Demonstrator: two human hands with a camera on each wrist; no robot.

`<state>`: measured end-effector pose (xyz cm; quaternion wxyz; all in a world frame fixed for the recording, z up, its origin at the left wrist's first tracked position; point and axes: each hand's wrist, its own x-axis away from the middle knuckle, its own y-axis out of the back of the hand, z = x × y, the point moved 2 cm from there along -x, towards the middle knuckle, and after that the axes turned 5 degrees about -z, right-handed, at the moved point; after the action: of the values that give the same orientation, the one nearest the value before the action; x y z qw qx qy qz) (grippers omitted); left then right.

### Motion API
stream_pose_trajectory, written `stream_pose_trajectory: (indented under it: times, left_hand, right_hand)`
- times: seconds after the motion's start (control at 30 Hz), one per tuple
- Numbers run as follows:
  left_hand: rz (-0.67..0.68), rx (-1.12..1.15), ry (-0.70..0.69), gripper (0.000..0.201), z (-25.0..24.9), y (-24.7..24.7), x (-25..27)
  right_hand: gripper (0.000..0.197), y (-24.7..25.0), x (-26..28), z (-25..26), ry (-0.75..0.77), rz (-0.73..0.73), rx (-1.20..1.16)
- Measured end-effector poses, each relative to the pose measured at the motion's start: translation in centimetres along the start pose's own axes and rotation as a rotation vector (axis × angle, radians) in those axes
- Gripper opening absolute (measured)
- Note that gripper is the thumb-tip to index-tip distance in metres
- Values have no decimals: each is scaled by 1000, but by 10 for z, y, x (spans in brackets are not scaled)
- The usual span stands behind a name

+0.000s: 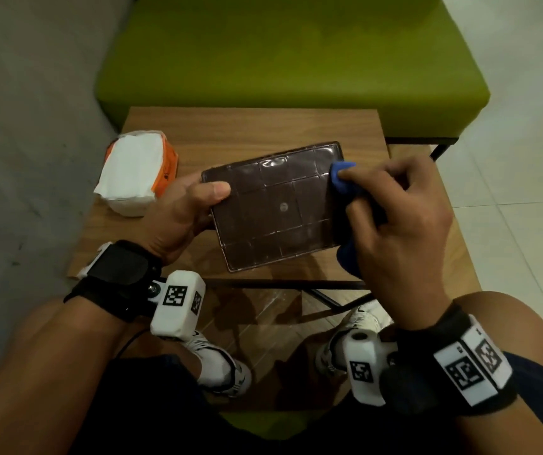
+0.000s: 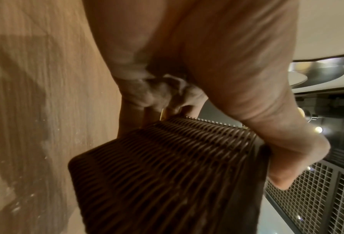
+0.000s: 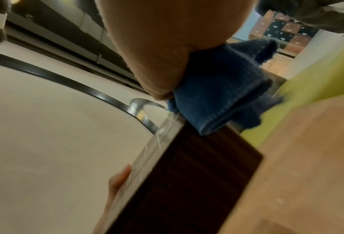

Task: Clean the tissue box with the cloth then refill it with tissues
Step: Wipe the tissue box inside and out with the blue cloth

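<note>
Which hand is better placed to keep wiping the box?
The right hand. It already holds the cloth pressed against the box at its right end. The left hand grips the box's left end to steady it, so it is likely best left there.

Setting: a lounge or waiting area. Evidence: a green upholstered bench seat (image 1: pixel 283 54) on black metal legs, a small wood-grain side table (image 1: pixel 355 126), pale tiled flooring (image 1: pixel 519 159), a plain grey wall (image 1: pixel 27 110)

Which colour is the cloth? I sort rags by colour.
Blue cloth, clearest in the right wrist view.
</note>
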<state>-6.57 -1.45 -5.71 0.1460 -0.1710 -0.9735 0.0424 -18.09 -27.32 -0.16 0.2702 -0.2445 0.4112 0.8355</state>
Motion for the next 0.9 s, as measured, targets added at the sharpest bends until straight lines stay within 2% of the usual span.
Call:
stream_pose_trajectory:
  times: [0.1,0.2,0.3,0.37,0.4,0.5,0.57,0.6,0.7,0.77,0.83,0.9]
  left_hand:
    - [-6,-39,-2,75,3,-1,-1]
    - [-17,-28,-36,73,0,-4,-5]
    - [-33,-25,-60,75,-5,-5,-9]
    - [-40,-15,-57,78,-7,-6,-9]
    - [-38,-12,-58,79,-7,-7,-8]
    - [-12,-3,-62,78,-4,-9,-4]
    - [-3,7,-55,77,-4,-14,-4]
    - [0,10,-54,75,-4,-16,-4]
    - [32,-23,-75,65,-2,-19,-5]
    - [39,-39,-82,61,-1,-17,-4]
    - [15,-15,-62,66,-2,-15,-1]
    - [4,-1,-50,70,-3,-16,-1]
  right_hand:
    - [24,-10,-24,6,-20,-7,-24]
    - [23,-22,-34,16,-13,-16,-18]
    - [27,-34,-17,35,122,179,9]
    - [28,-35,-9,38,187,226,-8]
    - [28,-34,-11,33,163,181,-14]
    - [27,-29,-28,15,-40,-90,4]
    - [27,-32,-30,20,-101,-131,2]
    - [27,-36,-26,30,-74,-90,-8]
    - [27,-48,-3,58,124,151,-57]
    - [28,-47,0,57,212,223,-43]
    - [29,-44,-8,42,176,150,-3]
    - [30,-37,-19,26,19,-12,17]
